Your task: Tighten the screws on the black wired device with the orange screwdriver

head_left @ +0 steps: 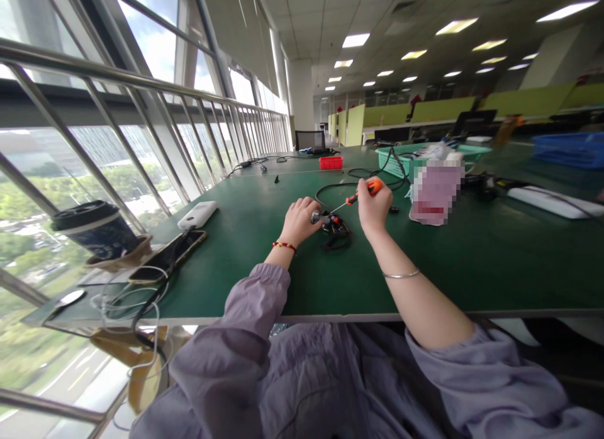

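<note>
My right hand (372, 203) is closed around the orange and black handle of a screwdriver (350, 200). Its thin shaft slants down to the left, and the tip meets or nearly meets a small black device with red parts (334, 221). Fingers curled, my left hand (301, 220) grips this device at its silvery left end, against the green table (255, 250). Dark cable lies bunched just below the device. Details of the device are too small to make out.
A red tray (331, 163) and a teal basket (394, 162) stand farther back. To the right are a blurred pink package (436, 194), a white power strip (557, 202) and a blue basket (569, 150). At left are a lidded cup (99, 231), phone (167, 256), white power bank (198, 215) and cables.
</note>
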